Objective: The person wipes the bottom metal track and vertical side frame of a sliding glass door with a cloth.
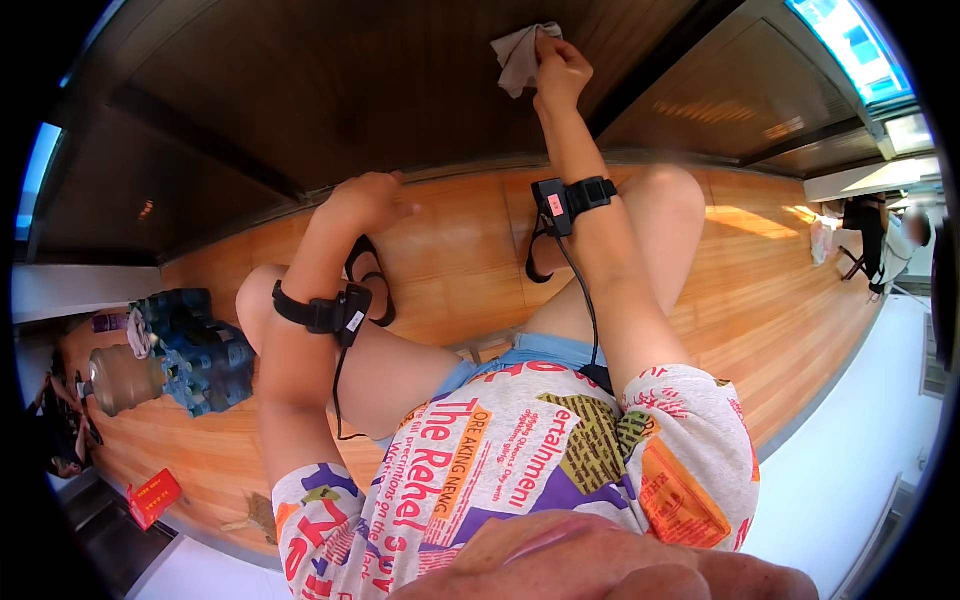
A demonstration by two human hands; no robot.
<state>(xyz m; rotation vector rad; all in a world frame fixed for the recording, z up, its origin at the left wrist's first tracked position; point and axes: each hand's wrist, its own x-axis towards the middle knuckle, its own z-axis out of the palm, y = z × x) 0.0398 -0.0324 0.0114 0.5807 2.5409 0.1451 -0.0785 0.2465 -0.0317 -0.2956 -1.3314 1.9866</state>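
Observation:
A light grey cloth is gripped in my right hand, which lies against a dark brown wooden panel at the top of the view. The cloth spreads out to the left of my fingers, flat on the panel. My left hand is near the panel's bottom edge, above the wood-look floor; its fingers are partly blurred, and no object shows in it. A black strapped device with a cable sits on each forearm.
Shrink-wrapped water bottles and a large clear water jug stand on the floor at left. A red box lies lower left. Other people are at the far left and far right, beside a folding stool. Dark frame bars divide the panels.

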